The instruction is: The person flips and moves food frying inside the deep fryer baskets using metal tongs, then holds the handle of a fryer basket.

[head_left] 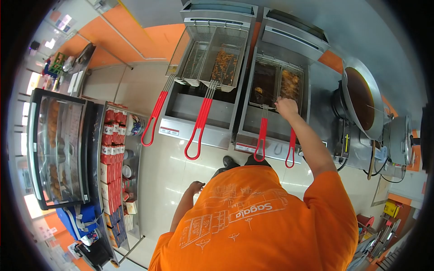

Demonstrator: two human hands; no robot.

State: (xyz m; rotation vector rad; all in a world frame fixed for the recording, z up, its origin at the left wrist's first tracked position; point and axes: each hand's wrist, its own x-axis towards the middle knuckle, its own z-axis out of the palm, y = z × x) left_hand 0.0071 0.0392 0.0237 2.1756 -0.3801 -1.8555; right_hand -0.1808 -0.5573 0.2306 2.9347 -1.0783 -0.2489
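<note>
My right hand (287,107) is closed above the front edge of the right-hand fryer (244,131). A thin line runs from it toward the oil, but I cannot make out what it grips. Below it are two fryer baskets with red handles (262,135). Golden fried pieces (290,85) fill the right basket, and a few browned pieces (258,90) float in dark oil in the left one. My left hand (196,187) hangs low beside my body with curled fingers. A small whitish patch shows by it, too unclear to name.
Wire baskets (197,61) rest over the left fryer, one with brown fried bits (224,65). A wide pan of brown liquid (361,97) stands at right. Shelves with red-and-white boxes (110,167) and a glass display case (58,149) are at left.
</note>
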